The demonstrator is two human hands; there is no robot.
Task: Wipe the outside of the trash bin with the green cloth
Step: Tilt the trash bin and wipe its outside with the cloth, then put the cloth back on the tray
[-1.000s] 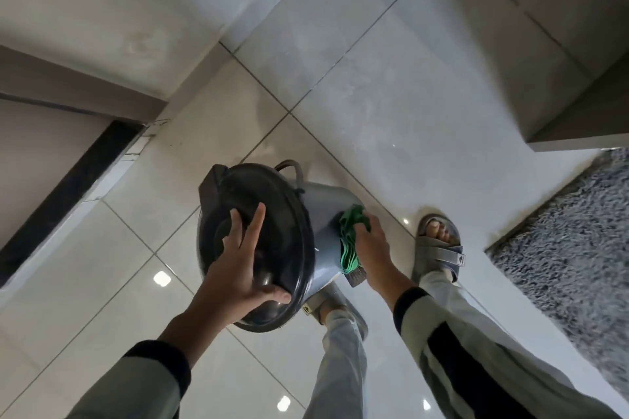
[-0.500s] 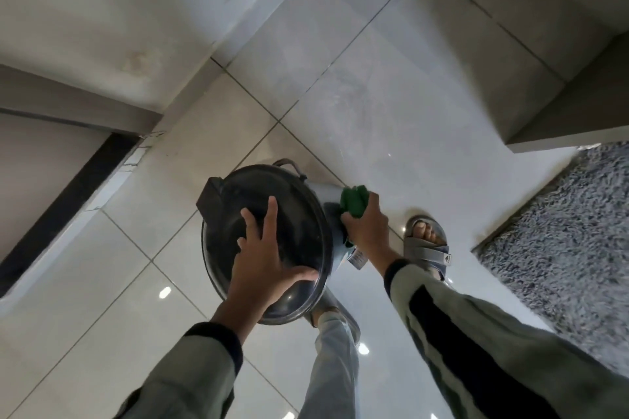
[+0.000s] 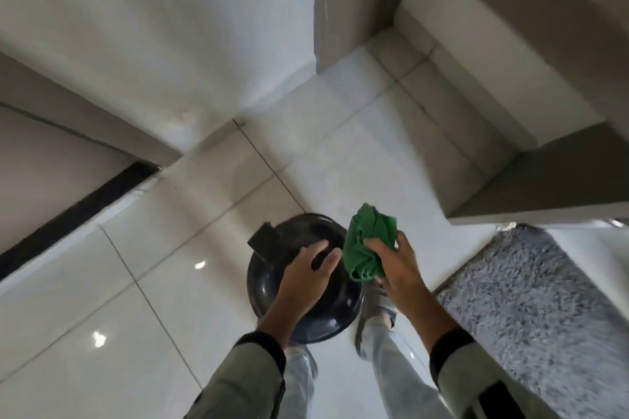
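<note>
Trash bin point(image 3: 272, 286) stands upright on the tiled floor point(image 3: 136, 282), seen almost straight down, so mostly the dark round lid point(image 3: 292, 238) shows; the grey side wall is hidden under the lid rim from here. Black hinge block point(image 3: 263, 237) sits at the lid's upper-left edge.

Left hand point(image 3: 303, 282) lies flat on the lid, fingers point(image 3: 318, 248) spread and released, gripping nothing, just pressing down to steady the bin.

Right hand point(image 3: 396, 265) is clenched on the green cloth point(image 3: 369, 241), which is bunched up and sticking out above the knuckles. Cloth is at the bin's right edge, level with or a bit above the lid rim. Can't tell if it touches the rim; looks just apart, lifted off the wall.

Key relation: the bin's outer wall lies below and to the left of the cloth hand; bin's long axis is vertical, running away from the camera. Right hand is nearer the unwiped side surface, left hand is on top. Likely next move: drop the cloth down along the right wall and sweep round, left hand holding or turning the bin.

Person's legs and a sandalled foot point(image 3: 384, 311) are just beside the bin's right base, with a grey shaggy rug point(image 3: 544, 299) further right. Frame is motion-blurred.
</note>
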